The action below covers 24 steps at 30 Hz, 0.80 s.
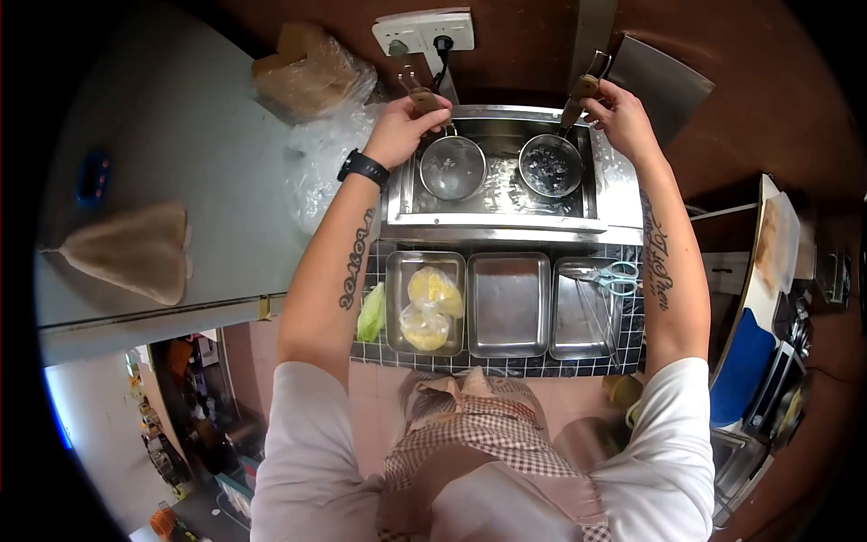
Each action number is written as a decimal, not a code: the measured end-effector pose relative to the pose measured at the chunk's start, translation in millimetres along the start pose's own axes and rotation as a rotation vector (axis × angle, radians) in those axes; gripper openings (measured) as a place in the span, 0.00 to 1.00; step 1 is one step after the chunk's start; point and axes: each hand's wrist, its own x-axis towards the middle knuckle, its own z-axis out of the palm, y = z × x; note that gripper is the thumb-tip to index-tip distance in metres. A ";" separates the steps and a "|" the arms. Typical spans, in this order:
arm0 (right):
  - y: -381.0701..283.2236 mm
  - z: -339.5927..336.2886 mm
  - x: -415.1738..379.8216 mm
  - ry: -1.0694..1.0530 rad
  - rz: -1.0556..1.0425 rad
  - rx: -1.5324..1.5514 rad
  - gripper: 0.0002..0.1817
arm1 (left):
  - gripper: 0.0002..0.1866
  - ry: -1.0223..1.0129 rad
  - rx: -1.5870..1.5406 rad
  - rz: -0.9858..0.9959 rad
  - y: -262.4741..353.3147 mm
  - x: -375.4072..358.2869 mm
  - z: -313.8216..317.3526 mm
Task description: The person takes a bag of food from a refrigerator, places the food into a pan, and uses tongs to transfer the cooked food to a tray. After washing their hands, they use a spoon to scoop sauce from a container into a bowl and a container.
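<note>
My left hand (404, 129) is closed round the wooden handle of a round mesh strainer (453, 170), the thumb lying along the handle. A second strainer (550, 166) hangs from my right hand (623, 119), its handle pinched between thumb and fingers. Both strainers' bowls sit side by side within a rectangular steel basin (506, 221) that holds clear, shiny liquid. Small pale flecks show in each bowl, more of them in the right one against a dark ground. A wire hook tops each handle.
Before the basin stand three steel trays: the left tray (393, 334) with bagged yellow food (433, 294), a middle tray (508, 307), and a right tray (564, 339) with scissors (619, 278) and tongs (603, 321). Plastic bags (321, 163) lie left. A socket (424, 32) is behind.
</note>
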 end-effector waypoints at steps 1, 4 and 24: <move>0.0 2.5 0.4 -0.004 -0.012 0.008 0.15 | 0.10 0.001 -0.011 0.007 -2.9 -0.1 4.6; 1.9 8.8 -0.8 0.078 -0.103 -0.078 0.12 | 0.10 0.000 0.029 0.028 -6.9 -2.4 12.6; 0.9 21.1 -20.1 0.250 -0.153 -0.134 0.19 | 0.32 0.249 0.343 0.214 -36.1 19.0 -0.1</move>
